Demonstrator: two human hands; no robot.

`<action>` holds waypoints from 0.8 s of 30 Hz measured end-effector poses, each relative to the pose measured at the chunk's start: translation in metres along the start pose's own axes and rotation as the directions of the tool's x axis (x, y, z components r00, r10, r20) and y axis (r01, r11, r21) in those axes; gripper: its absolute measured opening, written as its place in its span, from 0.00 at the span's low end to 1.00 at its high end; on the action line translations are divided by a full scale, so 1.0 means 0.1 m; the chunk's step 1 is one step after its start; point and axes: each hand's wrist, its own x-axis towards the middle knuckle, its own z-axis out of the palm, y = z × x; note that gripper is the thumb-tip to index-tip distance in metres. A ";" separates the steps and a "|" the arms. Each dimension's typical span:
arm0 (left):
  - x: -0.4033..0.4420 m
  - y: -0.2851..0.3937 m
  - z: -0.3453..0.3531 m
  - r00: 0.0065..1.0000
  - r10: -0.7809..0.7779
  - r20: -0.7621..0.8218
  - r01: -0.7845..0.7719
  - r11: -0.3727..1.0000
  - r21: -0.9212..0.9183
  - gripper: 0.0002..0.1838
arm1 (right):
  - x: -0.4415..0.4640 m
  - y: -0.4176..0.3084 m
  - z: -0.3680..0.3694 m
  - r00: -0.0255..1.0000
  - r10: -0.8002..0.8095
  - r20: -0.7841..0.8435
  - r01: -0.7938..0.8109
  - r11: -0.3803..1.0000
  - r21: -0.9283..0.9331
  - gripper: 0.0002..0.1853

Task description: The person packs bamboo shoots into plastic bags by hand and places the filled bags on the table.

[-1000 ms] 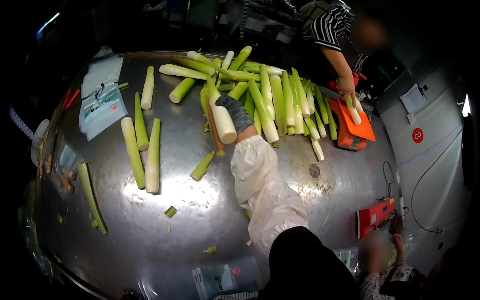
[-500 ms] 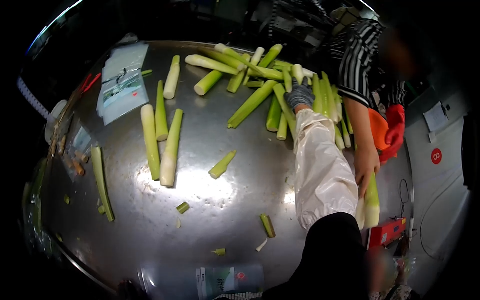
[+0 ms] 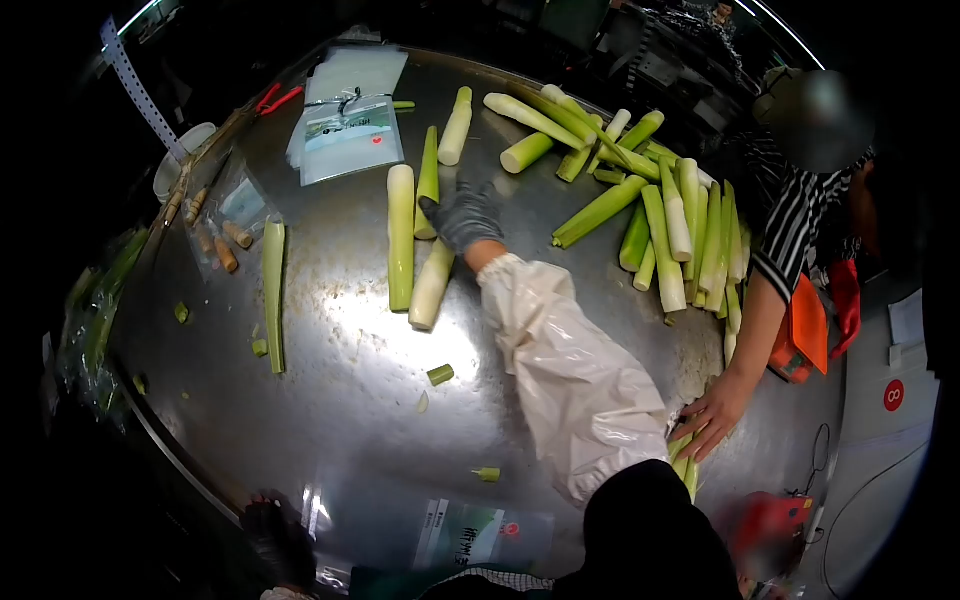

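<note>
My right hand (image 3: pixel 466 216), in a grey glove below a white sleeve, reaches across the metal table with its fingers spread. It lies over the upper part of a water bamboo shoot (image 3: pixel 432 286), hiding that end; a firm hold is not visible. Just left are a long pale-green shoot (image 3: pixel 400 240) and a thinner one (image 3: pixel 427 180). Another shoot (image 3: pixel 456 126) lies beyond my fingertips. My left hand (image 3: pixel 276 535), dark-gloved and dim, is at the table's near edge; its fingers are too dark to read. A printed plastic bag (image 3: pixel 485 535) lies right of it.
A heap of water bamboo shoots (image 3: pixel 680 215) lies at the right back. A co-worker's bare hand (image 3: pixel 708 415) touches shoots beside my sleeve. Clear bags (image 3: pixel 350 140) are stacked at the back left, near red-handled scissors (image 3: pixel 280 100). Trimmed scraps (image 3: pixel 440 374) dot the table.
My right hand has left the heap and moved left to the separate shoots. The co-worker's hand has shifted nearer the front edge. The view has turned, and my left hand now shows.
</note>
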 end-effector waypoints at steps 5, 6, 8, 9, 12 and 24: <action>0.12 0.14 -0.25 0.967 0.254 -0.032 -0.250 0.965 0.082 0.20 | -0.12 -0.78 -0.10 0.923 0.307 0.233 -0.293 0.951 -0.096 0.51; 0.18 0.19 -0.28 0.949 0.313 -0.029 -0.310 0.948 0.064 0.20 | -0.11 -0.77 -0.07 0.922 0.303 0.241 -0.283 0.952 -0.113 0.52; 0.20 0.30 -0.35 0.965 0.261 -0.019 -0.261 0.965 0.016 0.20 | -0.06 -0.71 -0.01 0.926 0.277 0.258 -0.259 0.960 -0.102 0.52; 0.15 0.33 -0.38 0.977 0.215 -0.007 -0.215 0.977 -0.005 0.20 | -0.05 -0.68 0.01 0.926 0.267 0.267 -0.250 0.963 -0.096 0.52; 0.13 0.23 -0.33 0.975 0.221 -0.009 -0.221 0.975 -0.020 0.21 | 0.00 -0.61 0.05 0.927 0.240 0.287 -0.231 0.971 -0.064 0.52; 0.14 0.23 -0.28 0.985 0.139 -0.097 -0.152 0.978 -0.143 0.22 | 0.15 0.13 -0.51 0.998 -0.037 -0.047 0.044 0.984 0.170 0.51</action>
